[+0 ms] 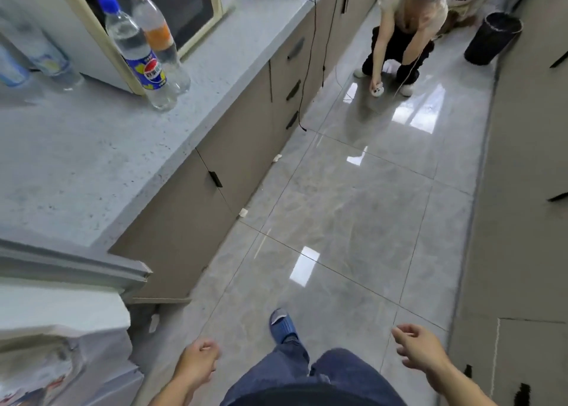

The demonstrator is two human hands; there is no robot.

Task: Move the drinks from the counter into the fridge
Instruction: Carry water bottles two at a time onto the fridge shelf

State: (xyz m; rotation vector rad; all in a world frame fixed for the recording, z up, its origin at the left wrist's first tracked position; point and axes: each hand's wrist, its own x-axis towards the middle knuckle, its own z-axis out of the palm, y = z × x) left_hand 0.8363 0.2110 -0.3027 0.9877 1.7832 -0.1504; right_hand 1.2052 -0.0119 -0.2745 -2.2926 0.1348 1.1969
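Fingers on both hands are loosely curled and hold nothing: the left hand (199,359) hangs low at the near edge with its fingers folded lightly toward the palm, and the right hand (419,348) reaches a little forward on the right, fingers bent and slightly spread, thumb apart from them. Both are over the glossy grey tiled floor (353,209), well apart from the drinks. Those stand on the speckled grey counter (92,166) at the far left: a clear bottle with a blue cap and a blue label (138,52) near the counter's front edge, and just behind it, touching or nearly so, a clear bottle with an orange cap and an orange label (161,37). Further left two more clear bottles (40,55) show, blurred, beside a cream-framed microwave (172,9). At the near left is a white appliance, its top (61,310) and a blurred printed front in view; whether it is the fridge I cannot tell. Between the hands are dark jeans and a foot in a blue slipper (282,325). At the far right another person (405,33) crouches on the floor, holding a small white object, near a black bin (491,38). A black cable (307,77) hangs from the counter down the beige cabinet fronts (246,129).
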